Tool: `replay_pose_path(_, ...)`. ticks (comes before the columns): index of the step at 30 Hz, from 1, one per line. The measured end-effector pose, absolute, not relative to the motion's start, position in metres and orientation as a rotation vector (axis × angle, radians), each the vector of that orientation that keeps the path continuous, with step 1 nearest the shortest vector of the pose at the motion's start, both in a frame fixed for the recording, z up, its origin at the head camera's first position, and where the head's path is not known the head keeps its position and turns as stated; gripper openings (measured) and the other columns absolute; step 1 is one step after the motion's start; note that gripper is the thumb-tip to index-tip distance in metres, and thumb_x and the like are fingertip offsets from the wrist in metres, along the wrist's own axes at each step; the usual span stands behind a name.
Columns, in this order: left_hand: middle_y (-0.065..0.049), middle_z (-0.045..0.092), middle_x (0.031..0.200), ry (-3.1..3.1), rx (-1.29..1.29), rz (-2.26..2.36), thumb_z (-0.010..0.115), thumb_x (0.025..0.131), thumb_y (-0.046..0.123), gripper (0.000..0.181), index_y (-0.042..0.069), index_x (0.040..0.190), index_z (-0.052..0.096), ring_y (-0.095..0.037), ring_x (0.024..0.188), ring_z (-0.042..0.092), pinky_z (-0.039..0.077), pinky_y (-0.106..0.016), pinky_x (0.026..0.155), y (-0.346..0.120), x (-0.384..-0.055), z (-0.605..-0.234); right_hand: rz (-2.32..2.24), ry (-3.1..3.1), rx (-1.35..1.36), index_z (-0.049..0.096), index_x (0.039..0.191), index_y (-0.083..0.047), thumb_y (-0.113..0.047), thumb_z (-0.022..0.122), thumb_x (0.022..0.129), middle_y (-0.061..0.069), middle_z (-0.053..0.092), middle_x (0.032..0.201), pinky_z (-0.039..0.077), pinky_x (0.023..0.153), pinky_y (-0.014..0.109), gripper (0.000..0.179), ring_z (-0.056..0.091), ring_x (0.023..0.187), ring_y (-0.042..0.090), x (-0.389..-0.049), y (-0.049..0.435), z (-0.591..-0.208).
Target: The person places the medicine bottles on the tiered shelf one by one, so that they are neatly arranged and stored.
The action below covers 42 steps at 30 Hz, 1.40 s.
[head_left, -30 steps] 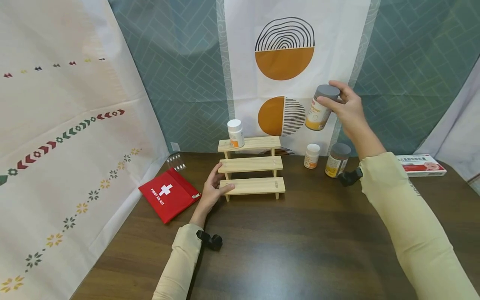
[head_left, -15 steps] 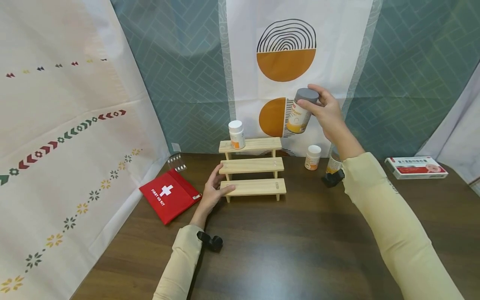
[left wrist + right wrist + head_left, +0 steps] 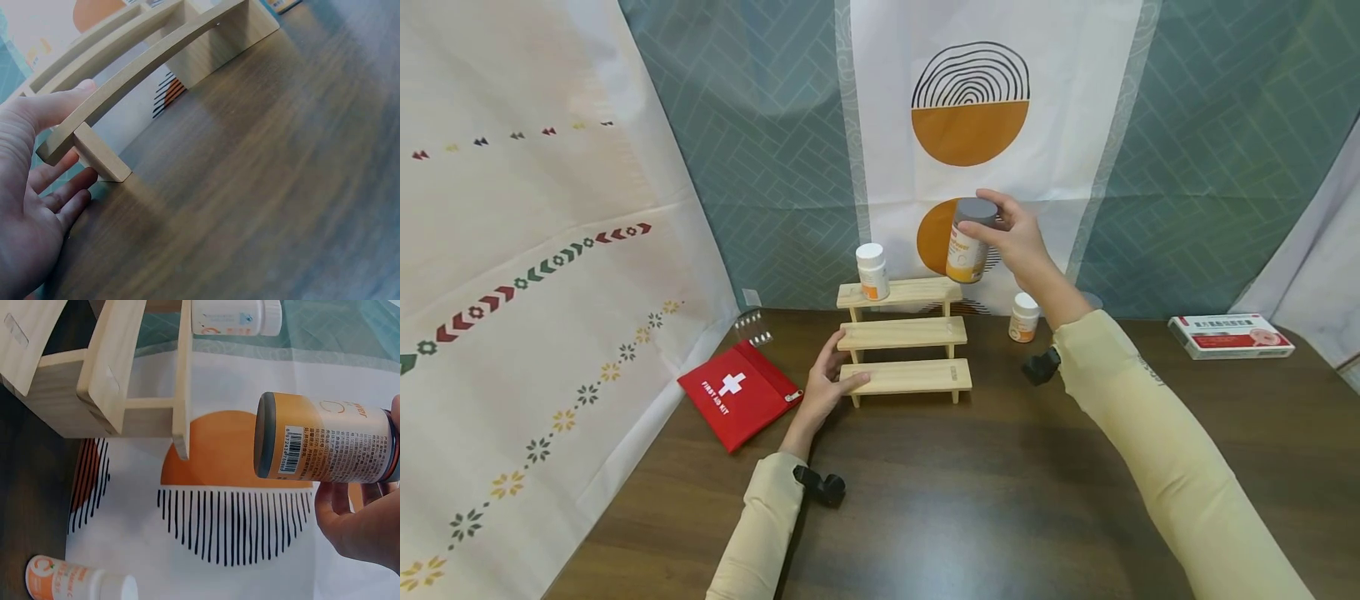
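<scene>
My right hand (image 3: 1022, 246) grips a supplement bottle (image 3: 967, 254) with a grey lid and a white-and-yellow label by its upper part. It holds the bottle in the air by the right end of the top step of a three-step wooden display rack (image 3: 906, 333). In the right wrist view, the bottle's base (image 3: 265, 434) points toward the rack. My left hand (image 3: 823, 392) holds the rack's left end. Its thumb (image 3: 62, 106) lies over a step, with the fingers below. A small white pill bottle (image 3: 873, 272) stands on the left of the top step.
Another white pill bottle (image 3: 1023, 318) stands on the table right of the rack. Behind my right forearm, a grey lid (image 3: 1092, 300) peeks out. A red first aid kit pouch (image 3: 741, 396) and a blister pack (image 3: 752, 328) lie left; a medicine box (image 3: 1231, 336) lies right.
My right hand has carried the supplement bottle leftward and down, from the right of the rack to its top step. My left hand has stayed on the rack.
</scene>
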<state>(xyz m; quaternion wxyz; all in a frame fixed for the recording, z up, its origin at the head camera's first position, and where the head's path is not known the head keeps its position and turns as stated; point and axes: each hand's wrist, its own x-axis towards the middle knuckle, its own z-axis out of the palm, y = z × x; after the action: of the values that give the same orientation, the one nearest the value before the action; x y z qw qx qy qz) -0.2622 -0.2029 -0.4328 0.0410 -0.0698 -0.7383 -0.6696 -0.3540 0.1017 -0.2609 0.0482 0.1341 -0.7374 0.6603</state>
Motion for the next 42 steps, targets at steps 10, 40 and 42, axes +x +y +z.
replay_pose_path(10,-0.026,0.048,0.143,-2.269,-0.217,-2.052,0.074,0.083,0.003,0.085,0.020,0.153,0.030,-0.036,0.134,0.044,0.024,-0.051,0.118,-0.203,-0.263,-0.431,2.036,-2.230,0.416,0.042,0.147,-0.019,-0.019,0.069,0.090,0.011,0.046,0.147,0.037,0.110,0.044,0.063,0.048,0.126,0.024,-0.355,0.090,-0.265)
replay_pose_path(40,-0.028,0.046,0.143,-2.281,-0.224,-2.053,0.073,0.084,0.004,0.084,0.020,0.154,0.029,-0.039,0.134,0.044,0.028,-0.050,0.114,-0.204,-0.261,-0.432,2.070,-2.244,0.447,0.045,0.146,-0.018,-0.020,0.073,0.088,0.011,0.050,0.143,0.040,0.107,0.045,0.065,0.050,0.128,0.025,-0.350,0.059,-0.268)
replay_pose_path(42,-0.029,0.047,0.142,-2.280,-0.223,-2.054,0.073,0.084,0.004,0.084,0.020,0.154,0.029,-0.039,0.134,0.044,0.027,-0.051,0.115,-0.204,-0.261,-0.431,2.084,-2.244,0.442,0.044,0.146,-0.018,-0.020,0.074,0.087,0.011,0.050,0.143,0.040,0.107,0.045,0.066,0.049,0.128,0.025,-0.350,0.057,-0.268)
